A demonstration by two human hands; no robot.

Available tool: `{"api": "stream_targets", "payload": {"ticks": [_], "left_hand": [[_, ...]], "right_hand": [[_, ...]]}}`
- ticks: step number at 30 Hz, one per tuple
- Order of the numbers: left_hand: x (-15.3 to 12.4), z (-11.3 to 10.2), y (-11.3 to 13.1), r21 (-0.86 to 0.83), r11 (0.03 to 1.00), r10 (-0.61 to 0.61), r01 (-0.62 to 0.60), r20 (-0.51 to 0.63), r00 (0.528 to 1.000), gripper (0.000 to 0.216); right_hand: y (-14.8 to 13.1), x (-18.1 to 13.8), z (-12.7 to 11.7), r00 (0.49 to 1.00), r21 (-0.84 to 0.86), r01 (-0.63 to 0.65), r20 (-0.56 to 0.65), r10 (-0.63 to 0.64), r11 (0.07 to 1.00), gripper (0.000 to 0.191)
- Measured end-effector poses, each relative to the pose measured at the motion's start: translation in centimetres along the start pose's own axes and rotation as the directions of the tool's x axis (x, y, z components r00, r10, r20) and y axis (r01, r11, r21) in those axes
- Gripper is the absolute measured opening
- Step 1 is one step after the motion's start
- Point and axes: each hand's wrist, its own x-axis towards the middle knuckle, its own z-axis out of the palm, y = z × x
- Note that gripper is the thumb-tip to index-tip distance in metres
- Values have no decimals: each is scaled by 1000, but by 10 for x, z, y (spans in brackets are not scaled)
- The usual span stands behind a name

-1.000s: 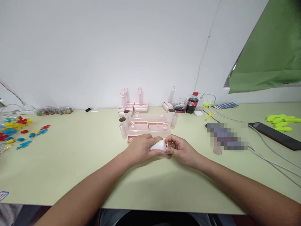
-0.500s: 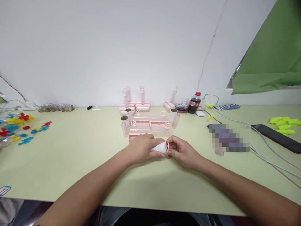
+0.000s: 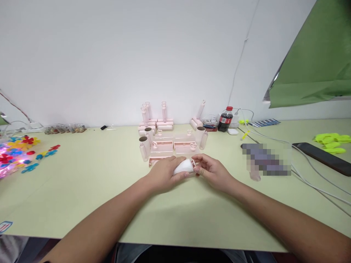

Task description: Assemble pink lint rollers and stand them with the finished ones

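My left hand (image 3: 163,174) is wrapped round a white lint roller roll (image 3: 183,167), which lies sideways over the table. At the roll's right end, the fingers of my right hand (image 3: 215,171) pinch a small whitish end piece (image 3: 193,163); my fingers partly cover it. Just beyond my hands stand pink-and-clear lint roller cases (image 3: 188,149) with heart-shaped loops. Upright rolls with brown cores, such as the front left roll (image 3: 143,146), flank these cases. A pink open case (image 3: 152,160) is partly hidden behind my left hand.
Along the wall stand slim pink rollers (image 3: 164,112) and a cola bottle (image 3: 226,119). To the right are a dark phone (image 3: 322,157), white cables (image 3: 304,184) and yellow-green pieces (image 3: 331,140). Colourful flower pieces (image 3: 30,168), some glowing, lie on the left of the table (image 3: 82,193).
The roll has tilted slightly, its right end now higher, and my right fingers have shifted at the end piece. Pinkish lights now glow among the flower pieces at left.
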Motion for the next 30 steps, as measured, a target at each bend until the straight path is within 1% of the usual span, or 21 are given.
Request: {"api": "stream_targets", "payload": {"ticks": [3, 4, 6, 9, 11, 16, 19, 21, 23, 24, 25, 26, 27, 28, 29, 30], "left_hand": [[-1, 3, 0, -44, 999, -16, 14, -40, 999, 51], [-1, 4, 0, -60, 998, -21, 18, -56, 998, 51], [-2, 6, 1, -96, 995, -20, 12, -84, 996, 50], [-2, 8, 3, -135, 991, 4, -19, -112, 994, 47], [-2, 9, 5, -137, 990, 13, -29, -115, 993, 46], [-1, 8, 6, -113, 994, -10, -2, -103, 995, 47], [-2, 8, 6, -104, 995, -18, 7, -107, 994, 48], [-2, 8, 7, -110, 994, -23, 10, -117, 993, 48], [-2, 9, 7, -149, 989, -41, 20, -136, 990, 47], [-2, 9, 7, -178, 983, -60, 32, -151, 987, 46], [-3, 10, 7, -209, 977, -86, 50, -169, 982, 46], [-2, 10, 7, -237, 969, -116, 70, -188, 975, 45], [-2, 10, 7, -259, 962, -147, 91, -205, 968, 45], [-2, 10, 6, -273, 956, -173, 110, -217, 961, 44], [-2, 10, 6, -285, 951, -190, 122, -224, 956, 43], [-2, 10, 6, -295, 947, -197, 125, -227, 954, 42]], "right_hand": [[0, 2, -2, 998, 61, -11, -55, 14, 998, 48], [-1, 2, -3, 998, 84, -19, -55, 24, 996, 52], [-2, 2, -4, 999, 109, -42, -15, 44, 993, 56], [-4, 2, -3, 996, 115, -39, 87, 29, 993, 50], [-4, 1, -3, 994, 106, -15, 112, 3, 994, 44], [-2, 0, -2, 998, -3, 2, 66, -2, 1000, 35], [-5, 0, 0, 998, -63, 41, 46, -39, 997, 35], [-11, 0, -4, 995, -112, 64, 85, -55, 992, 35], [-19, 0, -17, 992, -251, 49, 126, -17, 967, 39], [-22, 0, -29, 992, -374, 21, 121, 26, 927, 43], [-24, 0, -43, 995, -506, -49, 48, 85, 861, 47], [-26, -1, -58, 985, -624, -161, -57, 161, 764, 48], [-26, -1, -75, 962, -711, -267, -153, 228, 650, 48], [-25, -1, -92, 927, -765, -367, -254, 276, 529, 48], [-24, -1, -108, 891, -792, -440, -326, 316, 424, 48], [-22, -1, -121, 854, -795, -495, -374, 361, 350, 46]]}}
